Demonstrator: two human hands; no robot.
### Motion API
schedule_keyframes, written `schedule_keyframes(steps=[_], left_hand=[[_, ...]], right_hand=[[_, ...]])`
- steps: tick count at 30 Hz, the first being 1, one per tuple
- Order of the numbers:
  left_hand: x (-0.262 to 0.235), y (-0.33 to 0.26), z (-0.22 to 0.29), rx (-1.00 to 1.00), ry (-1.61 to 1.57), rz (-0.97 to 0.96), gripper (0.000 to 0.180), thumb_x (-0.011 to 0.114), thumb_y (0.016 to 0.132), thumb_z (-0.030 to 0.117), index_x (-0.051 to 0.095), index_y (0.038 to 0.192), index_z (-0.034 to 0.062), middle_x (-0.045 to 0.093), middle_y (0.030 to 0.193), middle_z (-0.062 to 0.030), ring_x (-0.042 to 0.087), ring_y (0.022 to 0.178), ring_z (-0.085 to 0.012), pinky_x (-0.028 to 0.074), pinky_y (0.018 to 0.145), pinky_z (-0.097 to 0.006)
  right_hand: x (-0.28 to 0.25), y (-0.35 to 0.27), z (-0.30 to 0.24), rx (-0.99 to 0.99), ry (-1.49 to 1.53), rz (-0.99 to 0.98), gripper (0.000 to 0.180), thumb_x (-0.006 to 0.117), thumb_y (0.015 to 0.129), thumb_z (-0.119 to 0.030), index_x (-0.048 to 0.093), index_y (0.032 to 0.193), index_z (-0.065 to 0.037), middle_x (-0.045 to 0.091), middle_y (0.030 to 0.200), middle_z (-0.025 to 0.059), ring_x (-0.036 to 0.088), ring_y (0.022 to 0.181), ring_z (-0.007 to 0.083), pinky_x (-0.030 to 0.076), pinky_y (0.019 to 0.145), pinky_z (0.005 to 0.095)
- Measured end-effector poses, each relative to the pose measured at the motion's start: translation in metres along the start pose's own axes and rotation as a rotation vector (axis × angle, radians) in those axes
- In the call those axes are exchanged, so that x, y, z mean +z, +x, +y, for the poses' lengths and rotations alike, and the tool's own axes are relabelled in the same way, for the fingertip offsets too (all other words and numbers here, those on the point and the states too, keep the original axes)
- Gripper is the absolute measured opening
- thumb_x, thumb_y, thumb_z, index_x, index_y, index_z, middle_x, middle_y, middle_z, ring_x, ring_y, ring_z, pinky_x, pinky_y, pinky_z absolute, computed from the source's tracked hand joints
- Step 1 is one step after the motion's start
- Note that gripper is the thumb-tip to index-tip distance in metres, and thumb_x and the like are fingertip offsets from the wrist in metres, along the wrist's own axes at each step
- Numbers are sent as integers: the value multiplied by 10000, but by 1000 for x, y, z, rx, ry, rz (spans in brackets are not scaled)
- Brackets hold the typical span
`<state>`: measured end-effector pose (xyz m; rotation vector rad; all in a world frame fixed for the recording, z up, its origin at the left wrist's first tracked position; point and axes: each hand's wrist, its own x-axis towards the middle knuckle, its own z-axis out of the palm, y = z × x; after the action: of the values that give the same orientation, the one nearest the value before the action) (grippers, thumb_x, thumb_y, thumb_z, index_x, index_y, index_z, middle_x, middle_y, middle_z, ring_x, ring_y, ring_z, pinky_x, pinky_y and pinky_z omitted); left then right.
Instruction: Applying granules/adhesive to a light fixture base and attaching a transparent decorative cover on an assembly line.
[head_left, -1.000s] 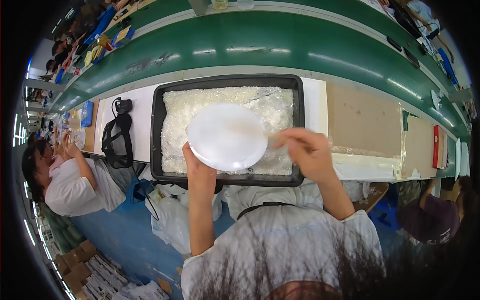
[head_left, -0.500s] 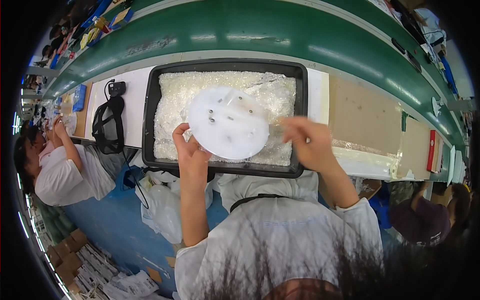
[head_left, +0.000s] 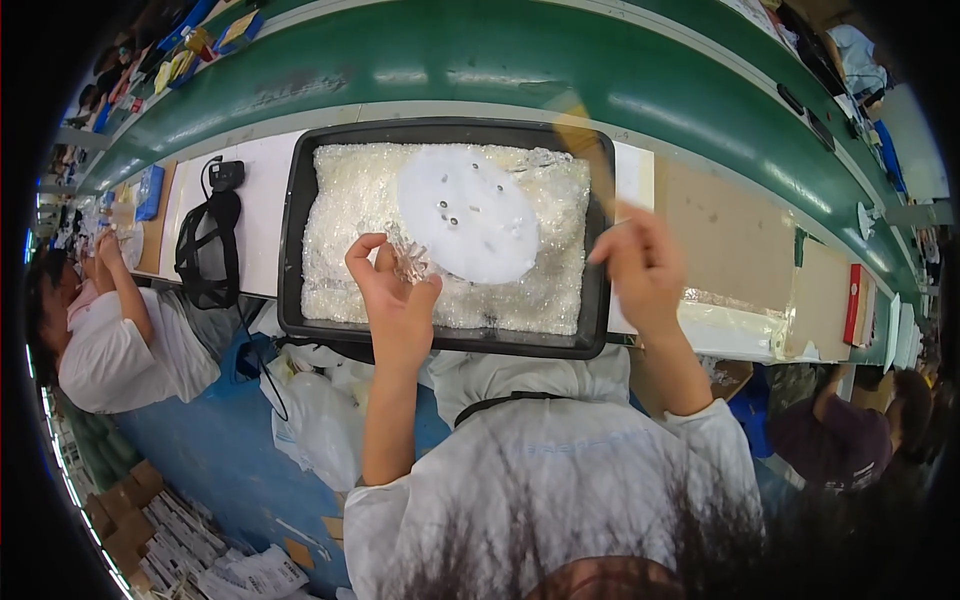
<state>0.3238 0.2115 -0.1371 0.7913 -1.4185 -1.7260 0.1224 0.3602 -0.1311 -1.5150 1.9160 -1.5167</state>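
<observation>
Left hand [head_left: 392, 290] pinches clear bits [head_left: 410, 262] over the tray [head_left: 292, 250]; right hand [head_left: 640, 265] grips a blurred stick [head_left: 585, 150] beside the disc [head_left: 468, 213].

one black tray [head_left: 292, 250], one white disc [head_left: 470, 215], two hands [head_left: 395, 290]

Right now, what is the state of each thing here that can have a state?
black tray: filled with clear small pieces.
white disc: lying flat on the pieces, a few small dark bits on it.
left hand: holding some clear pieces in its fingers.
right hand: closed on a blurred tan stick.
</observation>
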Motion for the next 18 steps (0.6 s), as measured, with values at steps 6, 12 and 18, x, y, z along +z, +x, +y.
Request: schedule_keyframes(steps=[6, 12, 18], left_hand=[[-3, 1, -4, 20, -42, 13, 648, 477, 728, -141, 242, 1289, 82, 444, 1209, -163, 479, 1096, -197, 398, 947, -291], [-4, 4, -11, 23, -109, 83, 651, 491, 713, -131, 249, 1282, 72, 456, 1229, -169, 467, 1127, -199, 388, 974, -300], [3, 4, -9, 68, -77, 92, 651, 497, 718, -142, 256, 1279, 83, 437, 1225, -147, 462, 1133, -200, 383, 983, -310]], right_hand=[[9, -13, 2, 2, 220, 161, 312, 522, 969, -32, 533, 1281, -39, 692, 801, 72, 500, 500, 58, 382, 467, 197], [6, -19, -4, -24, 60, 46, 276, 532, 986, -58, 474, 1257, -63, 673, 774, 80, 436, 493, 39, 365, 454, 194], [9, -24, -20, 123, 237, -68, 317, 523, 944, 17, 501, 1253, -51, 686, 783, 79, 480, 521, 52, 388, 477, 208]])
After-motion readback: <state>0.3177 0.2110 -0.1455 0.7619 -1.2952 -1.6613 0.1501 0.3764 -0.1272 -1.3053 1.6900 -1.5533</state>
